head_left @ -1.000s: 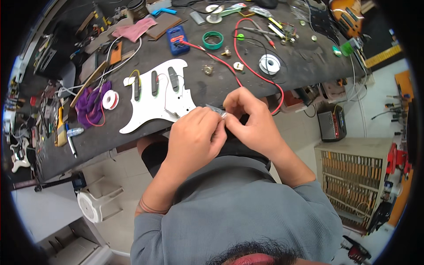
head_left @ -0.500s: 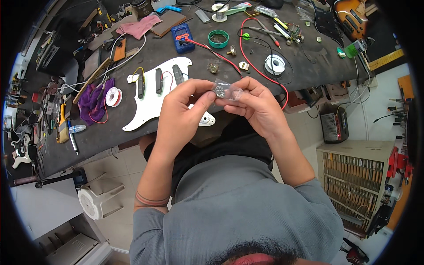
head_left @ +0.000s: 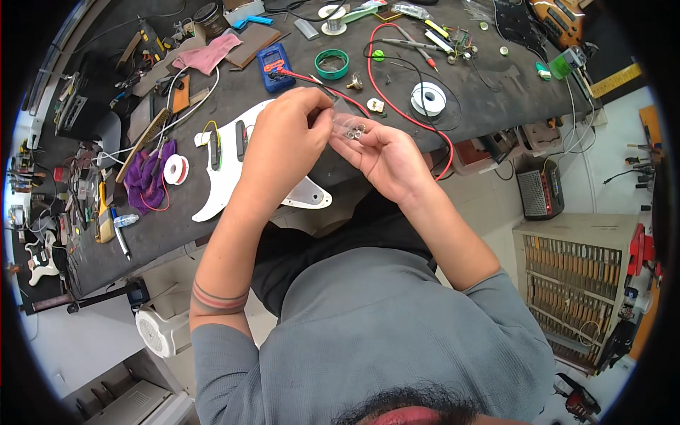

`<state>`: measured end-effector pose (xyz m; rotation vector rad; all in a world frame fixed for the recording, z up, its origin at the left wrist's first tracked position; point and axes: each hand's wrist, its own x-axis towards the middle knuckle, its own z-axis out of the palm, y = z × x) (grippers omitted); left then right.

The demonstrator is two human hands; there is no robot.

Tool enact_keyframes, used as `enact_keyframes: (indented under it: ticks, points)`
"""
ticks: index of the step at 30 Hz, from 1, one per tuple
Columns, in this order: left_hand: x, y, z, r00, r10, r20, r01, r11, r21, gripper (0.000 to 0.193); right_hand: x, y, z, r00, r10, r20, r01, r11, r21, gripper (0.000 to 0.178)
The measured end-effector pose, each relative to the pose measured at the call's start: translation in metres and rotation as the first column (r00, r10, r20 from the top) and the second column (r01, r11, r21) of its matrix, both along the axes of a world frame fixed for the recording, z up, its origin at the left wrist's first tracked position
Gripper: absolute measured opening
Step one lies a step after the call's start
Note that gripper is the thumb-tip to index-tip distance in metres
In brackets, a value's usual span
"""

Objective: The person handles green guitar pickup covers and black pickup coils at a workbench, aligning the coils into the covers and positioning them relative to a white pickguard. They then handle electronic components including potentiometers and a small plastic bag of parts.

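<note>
My left hand [head_left: 287,134] is closed on a small clear plastic bag [head_left: 343,112], its fingers pinched at the bag's edge. Beside it my right hand [head_left: 388,156] is cupped, palm turned up. Several small shiny metal rings [head_left: 355,132], perhaps nuts or washers, rest at its fingers and thumb. Whether some are still inside the bag I cannot tell. Under my left forearm lies a white guitar pickguard [head_left: 223,185] with dark pickups, partly hidden by the hand and arm.
Behind my hands are a blue multimeter [head_left: 275,67] with red leads, a green tape roll [head_left: 331,64] and a brass-coloured potentiometer [head_left: 355,83]. A white spool [head_left: 428,99] stands to the right. On the left lie a purple cloth [head_left: 147,177] and a red wire spool [head_left: 176,170].
Both hands have shifted slightly left and farther up. My left hand has rolled over, lifting the bag, and my right hand has turned palm up. The metal rings now sit at my right fingers.
</note>
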<state>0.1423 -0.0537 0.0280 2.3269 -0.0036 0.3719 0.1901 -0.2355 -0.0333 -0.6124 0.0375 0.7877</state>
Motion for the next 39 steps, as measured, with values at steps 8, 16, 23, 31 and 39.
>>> enact_keyframes:
  ticks: [8, 16, 23, 31, 39]
  points:
    - [0.009, -0.004, -0.003, 0.998, -0.057, -0.041, 0.052, 0.992, -0.116, 0.017, 0.007, 0.0, -0.01, 1.0, 0.001, -0.026, -0.001, 1.0, 0.025, 0.041]
    - [0.007, 0.003, -0.002, 0.985, -0.174, 0.014, 0.174, 0.981, -0.089, 0.02, 0.007, 0.003, -0.01, 1.0, -0.024, -0.015, 0.024, 0.999, 0.024, 0.038]
    - [0.007, 0.011, -0.01, 0.977, -0.134, 0.165, 0.134, 0.991, 0.012, 0.015, 0.005, 0.004, -0.005, 1.0, -0.006, 0.026, 0.006, 1.0, -0.009, 0.034]
    - [0.02, 0.075, -0.001, 0.985, 0.13, 0.117, -0.072, 0.911, -0.406, 0.02, 0.021, 0.004, 0.001, 0.741, 0.338, 0.58, 0.123, 0.781, -0.612, 0.024]
    - [0.059, 0.167, -0.038, 0.955, 0.283, -0.088, -0.297, 0.911, -0.288, 0.018, 0.017, 0.024, 0.001, -0.021, 0.871, 0.492, 0.79, 0.316, -0.526, 0.015]
